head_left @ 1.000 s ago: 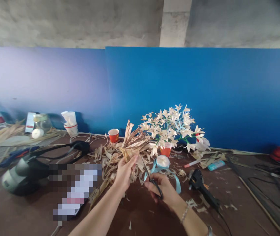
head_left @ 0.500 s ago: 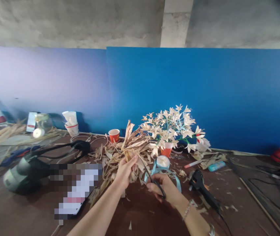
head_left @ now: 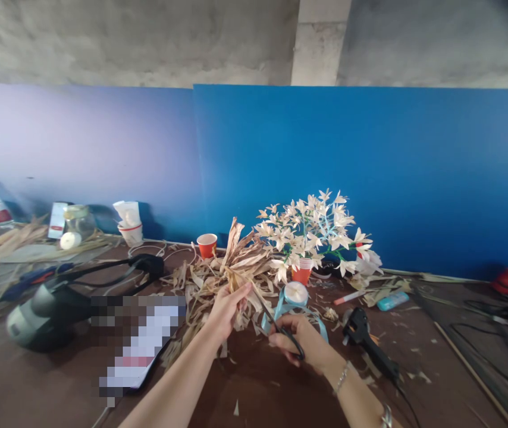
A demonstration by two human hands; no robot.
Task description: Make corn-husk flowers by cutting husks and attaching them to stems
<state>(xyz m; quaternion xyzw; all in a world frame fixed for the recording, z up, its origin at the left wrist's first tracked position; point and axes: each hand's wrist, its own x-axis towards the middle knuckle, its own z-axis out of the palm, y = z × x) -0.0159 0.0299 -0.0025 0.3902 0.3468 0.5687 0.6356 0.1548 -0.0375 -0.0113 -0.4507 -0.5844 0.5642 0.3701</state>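
Between its thumb and fingers, my left hand [head_left: 228, 304] pinches a dry corn husk [head_left: 237, 278], just in front of a heap of loose husks [head_left: 200, 284]. My right hand [head_left: 301, 343] is closed round the handles of dark scissors [head_left: 290, 337]. The blades point up and left, beside the husk; I cannot tell whether they touch it. Behind the right hand lies a roll of pale blue ribbon [head_left: 295, 293], its loose end trailing on the table. Pale husk flowers [head_left: 310, 229] on stems stand in an orange paper cup [head_left: 301, 273] beyond it.
A black glue gun [head_left: 367, 342] with a cord lies to the right, near a turquoise packet [head_left: 392, 301]. Leftward are a pixelated phone [head_left: 142, 348] and a grey-green tool [head_left: 46, 318]. Another orange cup [head_left: 207, 245] stands by the blue partition [head_left: 361, 154].
My right hand and the scissors have shifted slightly to the right and down. The left hand stays almost in place, still pinching the corn husk.
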